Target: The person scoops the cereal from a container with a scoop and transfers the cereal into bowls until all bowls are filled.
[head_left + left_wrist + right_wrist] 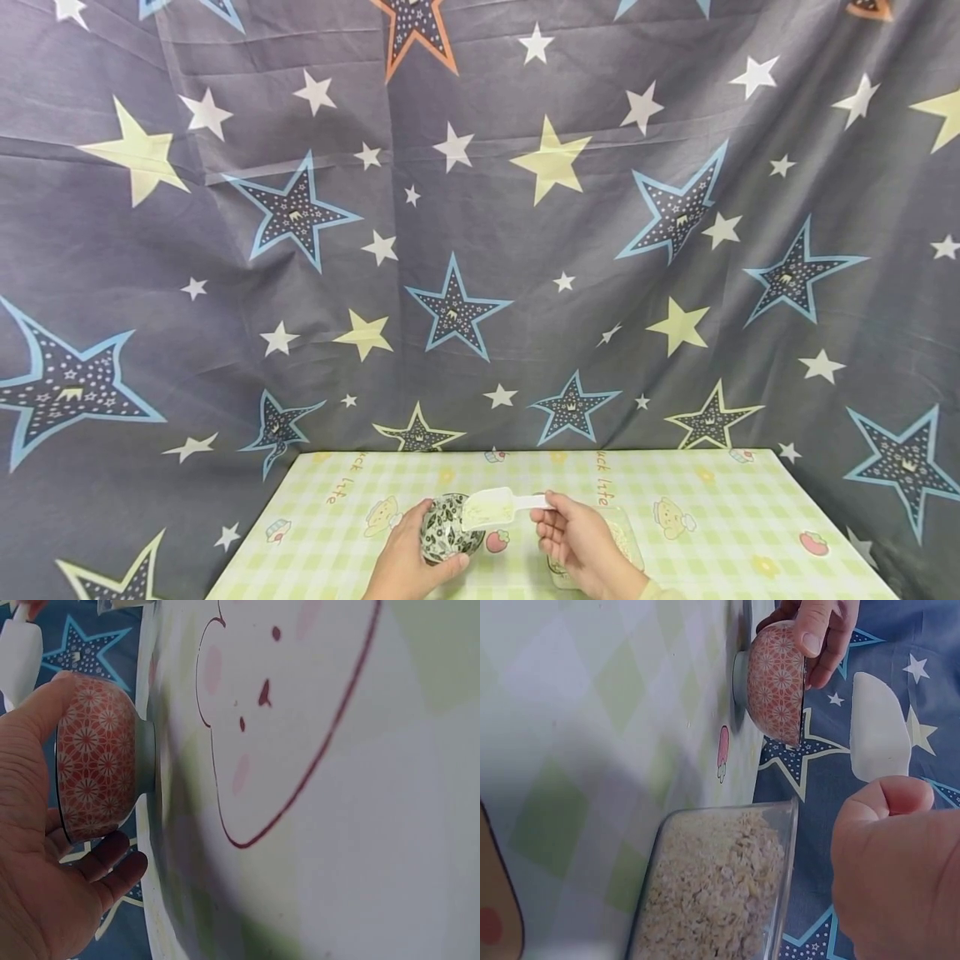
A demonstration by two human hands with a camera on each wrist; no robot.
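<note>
A small bowl (446, 533) stands on the table, dark leaf patterned inside and red flower patterned outside. My left hand (405, 557) grips it at the left, thumb along the near side and fingers round the far side. With thumb and fingers my right hand (579, 540) pinches the handle of a white scoop (491, 507). The scoop's head is raised over the bowl's right rim and carries pale flakes. Below my right hand is a clear rectangular container (786, 862) of oat flakes (716, 889), partly hidden by that hand in the head view.
A green and white checked cloth (735, 542) with cartoon prints covers the table. Behind the table's far edge hangs a grey curtain (480, 225) printed with stars.
</note>
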